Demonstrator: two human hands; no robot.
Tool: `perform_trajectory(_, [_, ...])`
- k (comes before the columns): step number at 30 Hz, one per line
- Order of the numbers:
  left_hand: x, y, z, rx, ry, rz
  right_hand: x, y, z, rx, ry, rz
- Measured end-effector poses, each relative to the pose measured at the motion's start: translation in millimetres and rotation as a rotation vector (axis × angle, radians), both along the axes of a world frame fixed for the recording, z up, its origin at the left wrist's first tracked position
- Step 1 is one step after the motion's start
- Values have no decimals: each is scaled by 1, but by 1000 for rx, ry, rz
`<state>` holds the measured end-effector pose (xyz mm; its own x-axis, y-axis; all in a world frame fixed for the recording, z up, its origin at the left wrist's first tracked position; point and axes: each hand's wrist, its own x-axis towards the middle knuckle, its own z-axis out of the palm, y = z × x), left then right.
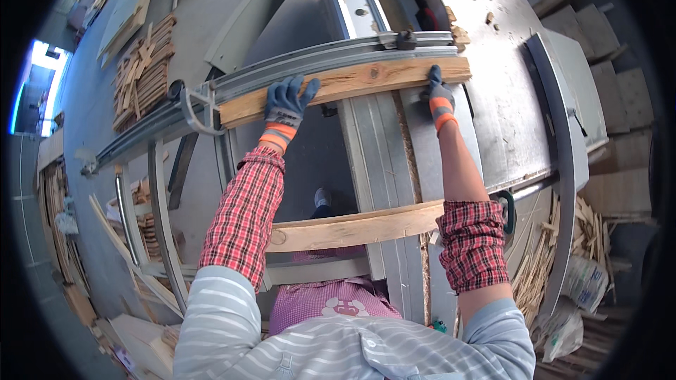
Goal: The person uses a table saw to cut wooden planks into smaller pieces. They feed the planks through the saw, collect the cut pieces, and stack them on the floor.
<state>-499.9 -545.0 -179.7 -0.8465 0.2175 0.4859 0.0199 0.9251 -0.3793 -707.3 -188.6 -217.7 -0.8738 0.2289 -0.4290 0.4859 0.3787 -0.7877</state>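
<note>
A knotty wooden board lies along the aluminium crosscut fence of a sliding table saw. My left hand, in a grey and orange work glove, grips the board near its left end, fingers over its top. My right hand, gloved alike, has its fingers on the board's near edge close to the right end; whether it grips is unclear. A second wooden board lies nearer my body, across the sliding carriage. A clamp-like stop sits on the fence near its right end.
A dark round guard stands beyond the fence's right end, beside wood offcuts. A grey rip fence crosses the steel saw table on the right. Stacked wood strips lie at the left, and thin scraps lie at the lower right.
</note>
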Motion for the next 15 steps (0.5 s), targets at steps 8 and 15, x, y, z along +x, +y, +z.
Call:
perform_trajectory(8, [17, 7, 14, 219, -352, 177, 30, 10, -16, -1082, -320, 14])
perform_trajectory(15, [23, 54, 39, 328, -732, 118, 122, 27, -28, -288, 514, 240])
